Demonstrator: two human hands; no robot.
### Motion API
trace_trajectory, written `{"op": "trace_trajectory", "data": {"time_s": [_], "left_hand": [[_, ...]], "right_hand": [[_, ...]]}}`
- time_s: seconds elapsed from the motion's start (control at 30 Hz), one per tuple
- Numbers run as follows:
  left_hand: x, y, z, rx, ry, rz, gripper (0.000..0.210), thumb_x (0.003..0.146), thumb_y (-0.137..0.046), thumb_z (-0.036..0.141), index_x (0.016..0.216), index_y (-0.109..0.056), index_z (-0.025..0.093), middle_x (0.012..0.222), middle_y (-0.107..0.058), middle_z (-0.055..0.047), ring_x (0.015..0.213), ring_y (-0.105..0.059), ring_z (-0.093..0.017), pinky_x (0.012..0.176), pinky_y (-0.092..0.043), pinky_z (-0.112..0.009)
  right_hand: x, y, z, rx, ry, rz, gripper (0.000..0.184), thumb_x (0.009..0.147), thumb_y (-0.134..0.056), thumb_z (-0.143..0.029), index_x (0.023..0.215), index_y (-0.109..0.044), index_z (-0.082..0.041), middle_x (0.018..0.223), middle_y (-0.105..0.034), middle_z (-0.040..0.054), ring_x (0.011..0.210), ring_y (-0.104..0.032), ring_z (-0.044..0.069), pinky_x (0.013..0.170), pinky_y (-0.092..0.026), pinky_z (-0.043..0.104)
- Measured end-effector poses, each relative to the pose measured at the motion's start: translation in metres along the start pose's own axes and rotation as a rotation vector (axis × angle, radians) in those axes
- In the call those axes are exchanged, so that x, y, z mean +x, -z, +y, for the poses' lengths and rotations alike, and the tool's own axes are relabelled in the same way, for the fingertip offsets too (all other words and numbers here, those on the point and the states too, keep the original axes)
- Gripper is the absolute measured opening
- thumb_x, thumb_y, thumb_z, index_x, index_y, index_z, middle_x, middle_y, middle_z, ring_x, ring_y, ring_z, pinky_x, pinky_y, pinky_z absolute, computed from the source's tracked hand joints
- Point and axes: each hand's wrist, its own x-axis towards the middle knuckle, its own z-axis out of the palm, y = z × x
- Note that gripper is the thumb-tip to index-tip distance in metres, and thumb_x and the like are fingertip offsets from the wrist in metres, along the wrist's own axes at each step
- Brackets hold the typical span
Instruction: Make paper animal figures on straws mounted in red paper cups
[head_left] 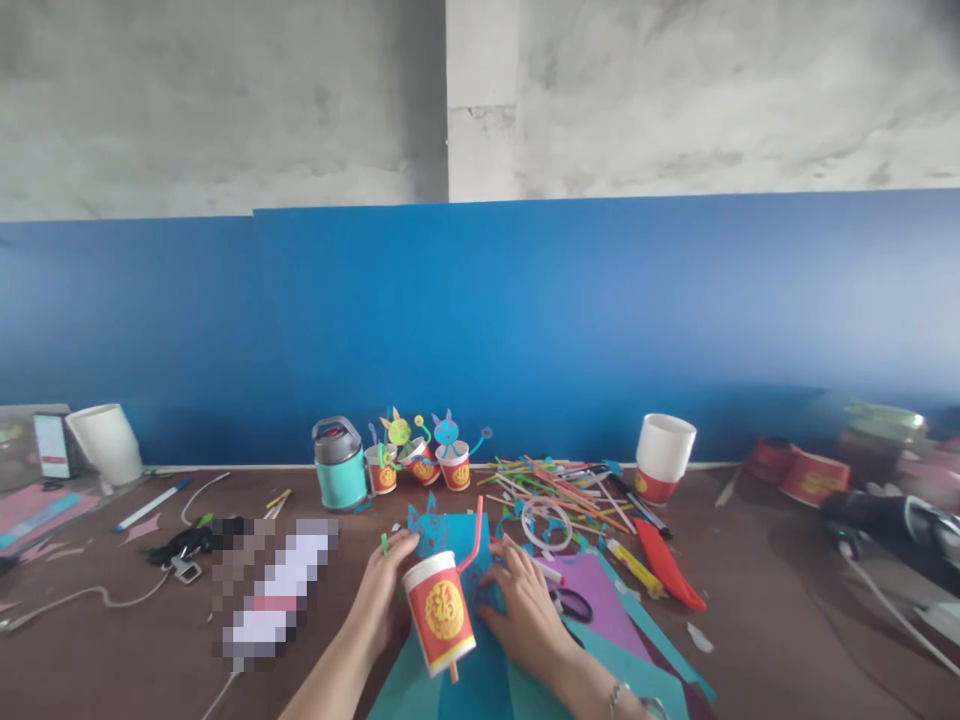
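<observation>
A red and white paper cup (442,615) tilts in my left hand (386,585), whose fingers are partly hidden behind it. A bent pink straw (478,535) sticks out of the cup's right side, and a short straw end shows below. Behind the rim is a blue paper cat head (427,528) with red lines, close to my left thumb. My right hand (521,600) is bent beside the straw, thumb and forefinger near each other at a small blue paper piece with red marks. Blue paper sheets (491,680) lie beneath both hands.
Three cups with paper figures (448,465) stand at the back beside a teal flask (340,475). To the right are loose straws (562,490), a tape roll (546,524), black-handled scissors (574,605), a yellow tube (634,568), a red tool (667,570) and stacked cups (664,455).
</observation>
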Motion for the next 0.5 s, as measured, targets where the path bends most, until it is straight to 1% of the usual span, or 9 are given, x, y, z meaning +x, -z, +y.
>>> {"op": "trace_trajectory", "data": {"time_s": [0.1, 0.17, 0.27, 0.3, 0.33, 0.4, 0.47, 0.5], "left_hand": [[0.000, 0.000, -0.002, -0.023, -0.006, 0.000, 0.029, 0.060, -0.077, 0.034, 0.081, -0.064, 0.017, 0.065, -0.069, 0.000, 0.053, -0.064, -0.017, 0.059, -0.048, -0.029], [0.001, 0.001, -0.002, -0.007, -0.044, -0.003, 0.028, 0.059, -0.077, 0.032, 0.079, -0.064, 0.017, 0.068, -0.070, -0.001, 0.058, -0.065, -0.018, 0.061, -0.048, -0.029], [0.005, 0.004, -0.002, 0.080, -0.109, -0.008, 0.032, 0.058, -0.076, 0.033, 0.083, -0.065, 0.015, 0.071, -0.072, -0.003, 0.066, -0.067, -0.020, 0.064, -0.048, -0.028], [0.007, 0.005, -0.003, 0.126, -0.124, -0.006, 0.034, 0.057, -0.076, 0.033, 0.084, -0.066, 0.014, 0.069, -0.071, -0.002, 0.066, -0.066, -0.020, 0.064, -0.048, -0.029], [0.009, 0.006, -0.004, 0.170, -0.137, 0.004, 0.037, 0.055, -0.076, 0.033, 0.085, -0.065, 0.014, 0.066, -0.069, -0.002, 0.064, -0.066, -0.020, 0.063, -0.047, -0.029], [0.013, 0.007, -0.006, 0.220, -0.157, 0.034, 0.044, 0.050, -0.079, 0.031, 0.088, -0.064, 0.014, 0.060, -0.066, 0.001, 0.061, -0.064, -0.020, 0.063, -0.047, -0.030], [0.016, 0.007, -0.008, 0.209, -0.176, 0.071, 0.052, 0.045, -0.080, 0.028, 0.091, -0.061, 0.015, 0.062, -0.066, 0.000, 0.064, -0.064, -0.020, 0.064, -0.048, -0.031], [0.017, 0.007, -0.009, 0.189, -0.192, 0.091, 0.055, 0.045, -0.081, 0.028, 0.094, -0.059, 0.015, 0.066, -0.067, -0.001, 0.068, -0.065, -0.021, 0.067, -0.049, -0.031]], "right_hand": [[0.002, 0.000, 0.000, 0.040, -0.019, 0.001, 0.017, 0.070, -0.059, -0.014, 0.086, -0.064, -0.020, 0.133, -0.053, 0.0101, 0.134, -0.033, 0.032, 0.111, -0.021, 0.049], [0.003, 0.002, 0.000, 0.064, -0.019, 0.015, 0.017, 0.069, -0.059, -0.012, 0.083, -0.063, -0.020, 0.129, -0.055, 0.0105, 0.132, -0.036, 0.031, 0.110, -0.023, 0.046], [0.002, 0.007, -0.001, 0.098, 0.003, 0.041, 0.017, 0.067, -0.058, -0.009, 0.080, -0.061, -0.020, 0.114, -0.062, 0.0090, 0.119, -0.048, 0.027, 0.105, -0.030, 0.041], [0.002, 0.008, -0.002, 0.105, 0.012, 0.046, 0.017, 0.067, -0.057, -0.008, 0.078, -0.061, -0.021, 0.107, -0.064, 0.0076, 0.113, -0.052, 0.026, 0.104, -0.030, 0.041], [0.001, 0.010, -0.003, 0.109, 0.024, 0.045, 0.016, 0.068, -0.056, -0.008, 0.076, -0.061, -0.021, 0.100, -0.066, 0.0060, 0.106, -0.055, 0.024, 0.105, -0.029, 0.041], [0.000, 0.012, -0.004, 0.116, 0.054, 0.020, 0.017, 0.069, -0.053, -0.008, 0.074, -0.061, -0.021, 0.089, -0.067, 0.0031, 0.097, -0.059, 0.022, 0.108, -0.021, 0.044], [0.000, 0.013, -0.006, 0.123, 0.076, -0.009, 0.018, 0.070, -0.051, -0.008, 0.075, -0.061, -0.022, 0.085, -0.067, 0.0017, 0.094, -0.059, 0.020, 0.111, -0.016, 0.045], [-0.001, 0.014, -0.007, 0.123, 0.080, -0.014, 0.019, 0.071, -0.051, -0.009, 0.078, -0.062, -0.022, 0.087, -0.067, 0.0019, 0.095, -0.059, 0.021, 0.111, -0.016, 0.044]]}}
